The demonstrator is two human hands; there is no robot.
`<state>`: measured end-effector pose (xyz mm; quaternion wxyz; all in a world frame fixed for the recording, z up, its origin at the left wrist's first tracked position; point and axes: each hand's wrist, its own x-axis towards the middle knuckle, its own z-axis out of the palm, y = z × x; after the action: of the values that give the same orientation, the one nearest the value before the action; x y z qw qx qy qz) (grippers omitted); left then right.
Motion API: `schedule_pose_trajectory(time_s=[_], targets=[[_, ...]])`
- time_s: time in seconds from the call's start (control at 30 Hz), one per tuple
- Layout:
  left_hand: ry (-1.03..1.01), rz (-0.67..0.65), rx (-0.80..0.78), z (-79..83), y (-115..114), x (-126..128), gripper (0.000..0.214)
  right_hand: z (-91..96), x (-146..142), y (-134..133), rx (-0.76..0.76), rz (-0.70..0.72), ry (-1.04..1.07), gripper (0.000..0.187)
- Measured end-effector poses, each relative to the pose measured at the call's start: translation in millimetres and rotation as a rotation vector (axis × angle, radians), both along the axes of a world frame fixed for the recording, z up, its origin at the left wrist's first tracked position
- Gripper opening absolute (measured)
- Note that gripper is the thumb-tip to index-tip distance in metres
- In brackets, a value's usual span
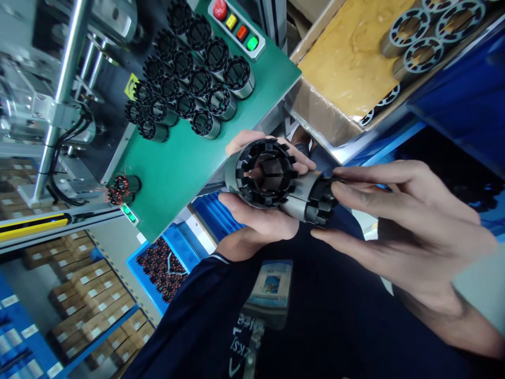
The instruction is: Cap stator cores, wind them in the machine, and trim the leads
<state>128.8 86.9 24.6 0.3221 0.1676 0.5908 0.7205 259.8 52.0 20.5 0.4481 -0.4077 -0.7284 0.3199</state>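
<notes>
Machine [59, 105] with metal rods and cabling fills the left, shelving [82, 358] stacked with cardboard boxes [90, 287] below it. Green bench [177, 163] runs diagonally beside the machine. Person's dark shirt [315, 300] takes the bottom middle. Open carton [321, 118] upper right, yellow sheet [343, 58] in it, several bare cores [410, 27] standing on the sheet, more peeking out under its edge. Blue bin [136, 273] below the bench, full of copper-wound parts [161, 271].

Right hand [410, 216]: fingers and thumb pinching the black toothed end of the second core. Left hand [264, 218]: closed round the first core, fingers behind, thumb along its side. Both hands are in front of the torso, off the bench edge.

Cluster of black-toothed cores [189, 79] stands on the upper part of the bench, packed close. First core [268, 173] has its toothed open end toward camera. Second core [303, 196] lies sideways right next to it, toothed end to the right; can't tell if left fingers support it too. Wound core [128, 187], loose copper ends, sits alone at the bench's lower left. Button panel [239, 29] at the top: red, yellow, orange-red, green. ID badge [272, 284] hangs on the shirt
</notes>
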Motion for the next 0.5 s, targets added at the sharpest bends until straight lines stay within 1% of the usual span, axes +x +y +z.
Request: schedule_pose_trajectory(time_s=[0.1, 0.13, 0.2, 0.27, 0.3, 0.33, 0.4, 0.47, 0.5], targets=[[-0.040, -0.031, -0.121, 0.1, 0, -1, 0.099, -0.4, 0, -2, -0.007, -0.003, 0.015, 0.071], [-0.059, -0.023, -0.135, 0.1, 0, -1, 0.100, -0.8, 0, -2, -0.001, 0.001, 0.021, 0.071], [-0.104, 0.019, -0.071, 0.1, 1, 0, 0.093, -2.1, 1, -2, 0.000, 0.007, 0.019, 0.069], [-0.127, 0.053, 0.058, 0.1, 1, 2, 0.084, -4.0, 2, -2, -0.017, 0.011, 0.017, 0.068], [-0.135, 0.059, 0.087, 0.2, 1, 2, 0.082, -5.2, 2, -1, -0.026, 0.010, 0.025, 0.068], [-0.133, 0.056, 0.075, 0.2, -1, 2, 0.082, -6.4, 2, 0, -0.034, 0.009, 0.038, 0.069], [-0.102, 0.025, -0.049, -0.3, -6, -1, 0.092, -8.7, 1, 1, -0.026, 0.011, 0.082, 0.072], [-0.054, -0.052, -0.187, -1.6, -13, -8, 0.101, -10.0, 1, 4, -0.024, 0.021, 0.094, 0.072], [-0.035, -0.100, -0.223, -2.4, -17, -13, 0.102, -10.2, 0, 5, -0.007, 0.029, 0.100, 0.071]])
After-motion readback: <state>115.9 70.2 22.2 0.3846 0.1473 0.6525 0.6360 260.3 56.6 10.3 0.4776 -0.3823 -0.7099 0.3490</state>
